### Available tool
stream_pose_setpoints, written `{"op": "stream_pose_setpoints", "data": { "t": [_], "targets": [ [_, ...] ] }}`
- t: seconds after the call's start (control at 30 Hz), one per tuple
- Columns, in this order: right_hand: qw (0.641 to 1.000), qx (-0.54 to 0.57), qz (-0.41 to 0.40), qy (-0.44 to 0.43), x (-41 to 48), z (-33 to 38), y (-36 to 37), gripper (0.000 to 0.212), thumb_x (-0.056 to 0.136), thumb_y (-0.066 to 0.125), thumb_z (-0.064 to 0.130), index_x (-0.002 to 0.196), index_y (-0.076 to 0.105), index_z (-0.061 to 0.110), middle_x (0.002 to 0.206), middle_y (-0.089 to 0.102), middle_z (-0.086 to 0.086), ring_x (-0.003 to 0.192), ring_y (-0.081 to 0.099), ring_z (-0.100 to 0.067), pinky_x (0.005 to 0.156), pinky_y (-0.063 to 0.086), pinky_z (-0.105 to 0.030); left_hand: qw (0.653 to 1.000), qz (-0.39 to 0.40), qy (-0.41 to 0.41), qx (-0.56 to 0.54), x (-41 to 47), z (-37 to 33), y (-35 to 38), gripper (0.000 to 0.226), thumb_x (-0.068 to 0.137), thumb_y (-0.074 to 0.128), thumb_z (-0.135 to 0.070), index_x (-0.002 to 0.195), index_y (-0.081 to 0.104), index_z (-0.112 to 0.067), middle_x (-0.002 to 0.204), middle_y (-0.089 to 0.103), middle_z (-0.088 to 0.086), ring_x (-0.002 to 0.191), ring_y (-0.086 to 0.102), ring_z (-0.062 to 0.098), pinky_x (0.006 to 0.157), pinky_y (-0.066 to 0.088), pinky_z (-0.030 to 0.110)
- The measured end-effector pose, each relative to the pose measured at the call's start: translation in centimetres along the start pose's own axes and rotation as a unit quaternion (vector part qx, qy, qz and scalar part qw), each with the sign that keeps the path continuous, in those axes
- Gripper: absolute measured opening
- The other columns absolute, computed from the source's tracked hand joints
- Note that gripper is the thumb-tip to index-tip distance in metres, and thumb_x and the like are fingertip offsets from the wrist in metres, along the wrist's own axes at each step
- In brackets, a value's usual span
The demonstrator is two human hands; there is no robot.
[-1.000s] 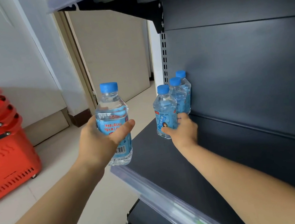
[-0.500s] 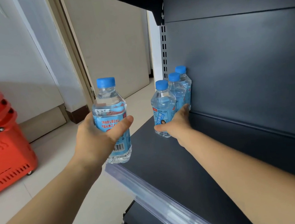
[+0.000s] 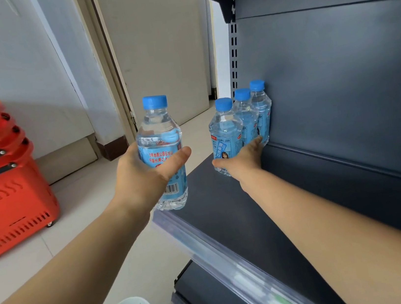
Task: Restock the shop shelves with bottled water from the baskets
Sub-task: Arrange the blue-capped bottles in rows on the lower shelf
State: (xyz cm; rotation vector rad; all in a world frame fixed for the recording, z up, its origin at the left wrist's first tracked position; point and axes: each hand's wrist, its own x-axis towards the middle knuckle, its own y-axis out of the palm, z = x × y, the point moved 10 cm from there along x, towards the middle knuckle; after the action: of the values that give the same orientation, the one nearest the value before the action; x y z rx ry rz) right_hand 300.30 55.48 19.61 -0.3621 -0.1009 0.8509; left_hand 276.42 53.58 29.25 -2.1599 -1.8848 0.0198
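My left hand (image 3: pixel 143 177) grips the upright bottle (image 3: pixel 159 142) just off the shelf (image 3: pixel 229 214) edge, left of the row (image 3: pixel 226 132) my right hand (image 3: pixel 243 158) touches with straight fingers (image 3: pixel 255 143).

A beige door (image 3: pixel 162 54) stands closed at the centre rear. Its cream door frame (image 3: pixel 108 69) runs along the door's left edge. A dark brown skirting block (image 3: pixel 112 148) sits at the foot of the frame. A white wall (image 3: pixel 14 62) extends left of the door, with a beige skirting panel (image 3: pixel 66 157) along its base. Pale floor tiles (image 3: pixel 87 219) lie in front of the door. A stack of red shopping baskets (image 3: pixel 8 204), nested and with black handles, stands on small wheels on the tiles, far left of the door.
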Motion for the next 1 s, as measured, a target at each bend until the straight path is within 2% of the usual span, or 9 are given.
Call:
{"op": "stream_pose_setpoints", "data": {
  "t": [0.13, 0.27, 0.37, 0.47, 0.57, 0.63, 0.77, 0.87, 1.0],
  "targets": [
    [1.0, -0.012, 0.011, 0.008, -0.6, -0.1, -1.4, 0.131, 0.061, 0.085, 0.01, 0.149, -0.012, 0.011, 0.157, 0.005, -0.01, 0.144, 0.017, -0.024, 0.116, 0.024, -0.039, 0.999, 0.018, 0.006, -0.03, 0.9, 0.4, 1.7, 0.048, 0.07, 0.078, -0.028, 0.111, 0.058, -0.014, 0.098, 0.068, -0.001, 0.088, 0.067, 0.013, 0.082, 0.055, 0.032],
    [0.999, -0.011, 0.043, 0.008, -1.6, -0.5, -3.6, 0.113, 0.056, 0.079, -0.003, 0.147, 0.014, 0.017, 0.147, 0.034, -0.003, 0.131, 0.039, -0.021, 0.105, 0.039, -0.035, 0.996, 0.049, 0.016, -0.074, 1.9, 0.9, 5.2, 0.046, 0.068, 0.081, -0.015, 0.108, 0.058, -0.012, 0.09, 0.069, -0.006, 0.071, 0.067, -0.002, 0.058, 0.052, 0.012],
    [0.995, -0.024, 0.092, -0.012, -3.1, -0.4, -4.2, 0.094, 0.067, 0.073, -0.006, 0.143, 0.025, 0.023, 0.139, 0.04, 0.003, 0.118, 0.043, -0.013, 0.088, 0.038, -0.026, 0.993, 0.082, 0.013, -0.089, 2.6, 2.1, 8.2, 0.056, 0.067, 0.082, -0.013, 0.116, 0.054, -0.013, 0.104, 0.067, -0.001, 0.087, 0.068, 0.006, 0.066, 0.055, 0.018],
    [0.991, -0.011, 0.128, -0.028, -4.6, -0.4, -3.8, 0.09, 0.073, 0.069, -0.006, 0.144, 0.024, 0.026, 0.141, 0.036, 0.004, 0.109, 0.038, -0.008, 0.084, 0.035, -0.023, 0.993, 0.086, 0.011, -0.08, 3.2, 3.6, 9.7, 0.064, 0.065, 0.083, -0.014, 0.121, 0.052, -0.016, 0.107, 0.067, -0.002, 0.096, 0.066, 0.013, 0.08, 0.056, 0.03],
    [0.989, -0.003, 0.142, -0.029, -5.3, -0.8, -3.2, 0.095, 0.076, 0.069, -0.003, 0.148, 0.016, 0.028, 0.147, 0.033, 0.003, 0.111, 0.036, -0.007, 0.084, 0.035, -0.023, 0.992, 0.086, 0.008, -0.097, 3.3, 4.6, 9.7, 0.068, 0.072, 0.079, -0.013, 0.131, 0.044, -0.015, 0.109, 0.064, -0.005, 0.094, 0.063, 0.003, 0.071, 0.054, 0.015],
    [0.989, -0.002, 0.143, -0.022, -5.4, -1.0, -3.0, 0.096, 0.077, 0.069, -0.002, 0.149, 0.013, 0.028, 0.15, 0.029, 0.002, 0.123, 0.038, -0.012, 0.085, 0.034, -0.023, 0.993, 0.095, 0.017, -0.068, 3.5, 4.9, 9.6, 0.073, 0.075, 0.077, -0.012, 0.135, 0.035, -0.015, 0.114, 0.059, -0.005, 0.094, 0.06, 0.0, 0.069, 0.051, 0.01],
    [0.99, -0.005, 0.139, -0.017, -5.4, -0.6, -2.7, 0.093, 0.078, 0.069, -0.001, 0.149, 0.015, 0.024, 0.151, 0.031, -0.001, 0.13, 0.039, -0.019, 0.086, 0.035, -0.024, 0.998, 0.035, 0.027, 0.051, 3.4, 5.8, 8.4, 0.09, 0.061, 0.087, -0.022, 0.128, 0.027, -0.016, 0.131, 0.041, 0.004, 0.119, 0.047, 0.015, 0.099, 0.046, 0.033],
    [0.99, 0.0, 0.136, -0.021, -5.5, -0.3, -2.5, 0.084, 0.078, 0.068, 0.0, 0.146, 0.024, 0.022, 0.147, 0.036, -0.001, 0.113, 0.041, -0.012, 0.084, 0.035, -0.024, 0.997, 0.018, 0.007, 0.07, 2.9, 6.1, 8.4, 0.071, 0.065, 0.084, -0.019, 0.114, 0.033, -0.017, 0.116, 0.047, -0.004, 0.103, 0.052, 0.01, 0.089, 0.049, 0.027],
    [0.991, -0.006, 0.13, -0.028, -6.0, -0.1, -2.4, 0.076, 0.078, 0.068, 0.0, 0.141, 0.032, 0.02, 0.143, 0.04, -0.001, 0.11, 0.04, -0.01, 0.083, 0.035, -0.024, 0.999, 0.017, 0.006, 0.042, 2.7, 6.2, 8.5, 0.065, 0.073, 0.078, -0.016, 0.124, 0.038, -0.016, 0.117, 0.051, -0.006, 0.096, 0.051, 0.007, 0.082, 0.049, 0.026]
  ]
}}
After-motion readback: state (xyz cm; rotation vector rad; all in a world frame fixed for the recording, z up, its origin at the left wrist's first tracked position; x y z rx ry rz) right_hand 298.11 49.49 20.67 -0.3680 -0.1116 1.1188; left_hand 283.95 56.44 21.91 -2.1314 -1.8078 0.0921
